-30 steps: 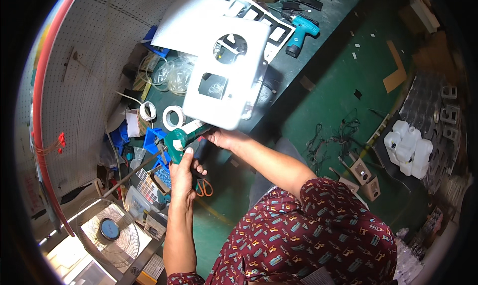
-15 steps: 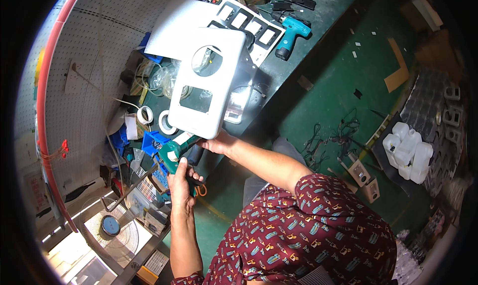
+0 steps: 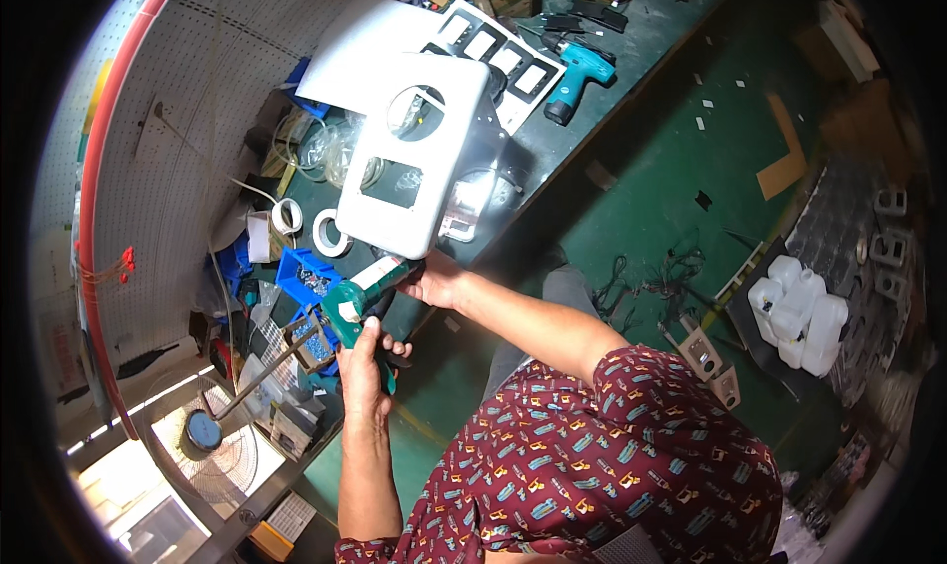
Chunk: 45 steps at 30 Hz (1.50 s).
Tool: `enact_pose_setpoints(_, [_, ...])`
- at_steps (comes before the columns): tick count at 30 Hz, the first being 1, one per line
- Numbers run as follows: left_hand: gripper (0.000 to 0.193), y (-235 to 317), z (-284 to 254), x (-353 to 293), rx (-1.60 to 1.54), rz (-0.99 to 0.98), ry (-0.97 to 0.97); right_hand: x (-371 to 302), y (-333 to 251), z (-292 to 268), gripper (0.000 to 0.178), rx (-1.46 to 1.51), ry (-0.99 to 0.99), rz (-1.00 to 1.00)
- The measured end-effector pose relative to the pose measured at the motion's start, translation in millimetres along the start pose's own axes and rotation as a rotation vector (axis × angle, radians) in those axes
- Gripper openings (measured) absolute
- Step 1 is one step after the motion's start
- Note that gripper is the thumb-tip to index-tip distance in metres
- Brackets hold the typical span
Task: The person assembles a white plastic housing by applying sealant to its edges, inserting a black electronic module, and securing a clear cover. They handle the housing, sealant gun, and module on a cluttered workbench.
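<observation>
My left hand (image 3: 363, 372) is wrapped round the handle of a dark green power drill (image 3: 344, 310) with a white label along its body. The drill's dark front end reaches the lower edge of a white panel (image 3: 385, 227), which has one round and one rectangular opening. A clear plastic box-like part (image 3: 483, 184) shows behind the panel. My right hand (image 3: 434, 281) is closed beside the drill's front, just below the panel's lower corner. Its fingertips are partly hidden, and what they grip cannot be made out.
On the bench lie a teal cordless drill (image 3: 580, 76), a white sheet with black frames (image 3: 503, 61), a tape roll (image 3: 330, 233) and blue bins of small parts (image 3: 307, 276). A fan (image 3: 205, 434) stands at lower left. White plastic containers (image 3: 801, 313) sit at right, cables (image 3: 656, 268) on the floor.
The view has shifted slightly. The green drill's front sits a little differently below the panel, with more of its dark nose showing. An orange loop below my left hand is out of sight now.
</observation>
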State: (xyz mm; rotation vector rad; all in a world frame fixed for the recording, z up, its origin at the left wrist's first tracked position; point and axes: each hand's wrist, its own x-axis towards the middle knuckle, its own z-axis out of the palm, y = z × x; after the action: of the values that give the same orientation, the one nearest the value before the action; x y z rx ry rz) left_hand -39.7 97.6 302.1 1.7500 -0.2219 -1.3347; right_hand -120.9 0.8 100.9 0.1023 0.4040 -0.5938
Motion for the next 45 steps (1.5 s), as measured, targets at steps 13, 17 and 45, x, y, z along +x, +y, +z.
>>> enact_pose_setpoints(13, [0.016,-58.0,65.9,-24.6,-0.139,0.166,0.23,-17.8,-31.1,-20.6,0.042,-0.032,0.161,0.348])
enact_pose_setpoints(17, [0.017,-79.0,88.4,-30.5,-0.192,0.185,0.301,-21.9,-42.6,-26.1,0.043,-0.117,0.141,0.421])
enact_pose_setpoints(45, [0.019,-100.8,113.2,-49.8,-0.089,0.145,0.322,-40.5,-50.4,-48.9,0.04,-0.109,0.157,0.429])
